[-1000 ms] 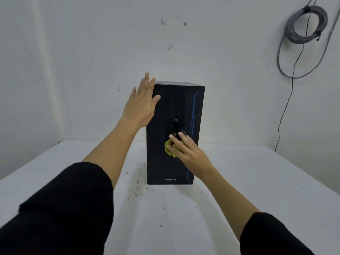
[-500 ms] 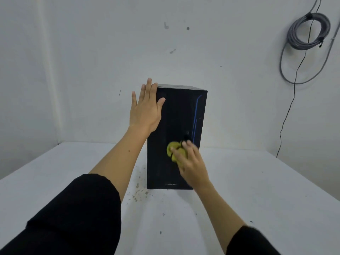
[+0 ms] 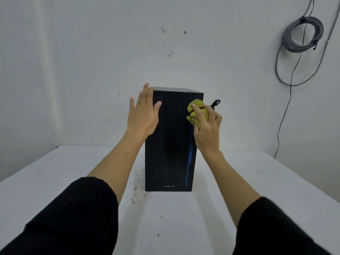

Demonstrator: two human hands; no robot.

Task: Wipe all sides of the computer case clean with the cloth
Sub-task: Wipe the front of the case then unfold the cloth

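So far only the front panel: tall black computer case (image 3: 171, 144) upright on white bench (image 3: 257, 181). Your right hand (image 3: 207, 129), fingers bunching yellow cloth (image 3: 197, 115), works its upper-right edge; left hand (image 3: 143, 115), fingers spread, braces. Other sides apparently pending.

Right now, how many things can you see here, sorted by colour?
Black: 1, the computer case
Yellow: 1, the cloth bunched in the right hand
Grey: 1, the coiled cable on the wall
White: 1, the table
Total: 4
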